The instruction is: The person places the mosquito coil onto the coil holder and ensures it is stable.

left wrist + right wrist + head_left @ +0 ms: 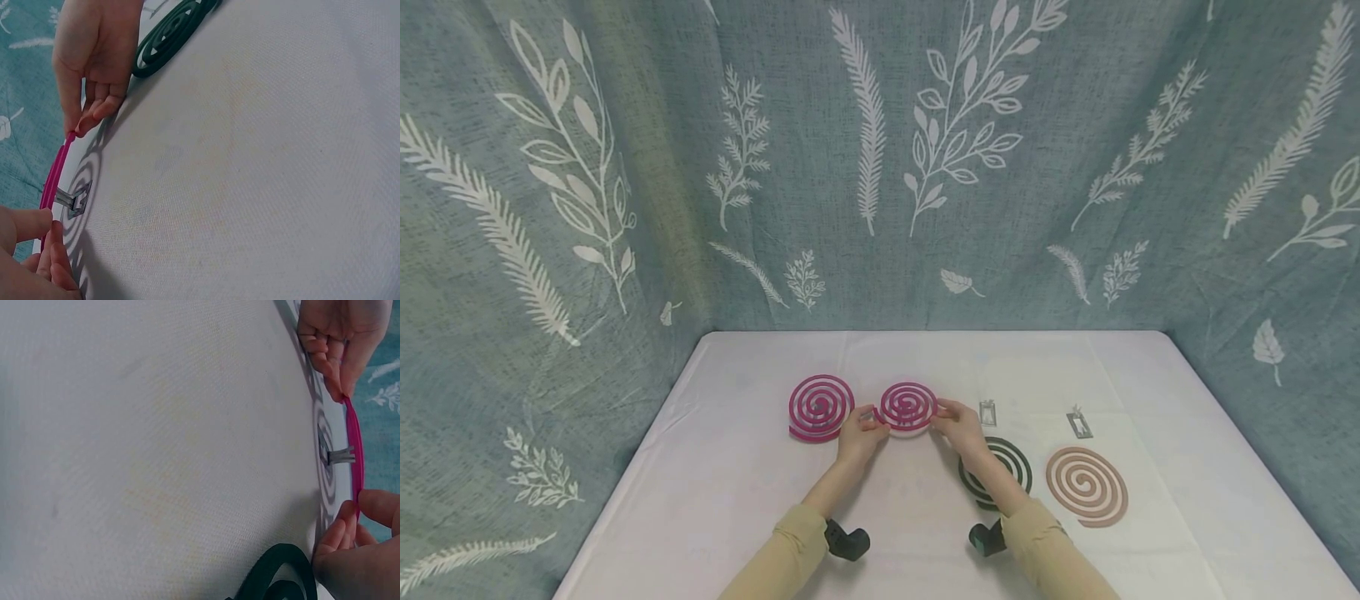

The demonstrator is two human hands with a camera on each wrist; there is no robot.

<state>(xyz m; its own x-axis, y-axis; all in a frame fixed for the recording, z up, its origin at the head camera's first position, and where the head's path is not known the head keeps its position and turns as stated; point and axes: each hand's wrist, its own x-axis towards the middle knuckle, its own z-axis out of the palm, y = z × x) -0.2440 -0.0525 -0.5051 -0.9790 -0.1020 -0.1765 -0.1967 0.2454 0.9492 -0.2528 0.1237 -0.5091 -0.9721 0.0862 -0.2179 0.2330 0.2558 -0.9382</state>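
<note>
A blue-green curtain (816, 167) hangs behind the desk (1195, 467) and along both sides. Pale leaf prints (869, 125) run over it. White cloth (700, 500) covers the desk.

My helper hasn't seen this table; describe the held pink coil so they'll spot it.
Over the white table, find the left hand and the right hand near the middle. Between them is a pink coil. Unlike the other pink coil to its left, it is held by both hands.

Between the left forearm (831, 490) and the right forearm (1006, 492) I have open table (917, 492) to pass over. Close outside the left hand (859, 433), the leftmost pink coil (822, 402) blocks my way; the green coil (258, 575) lies beneath the right forearm.
</note>
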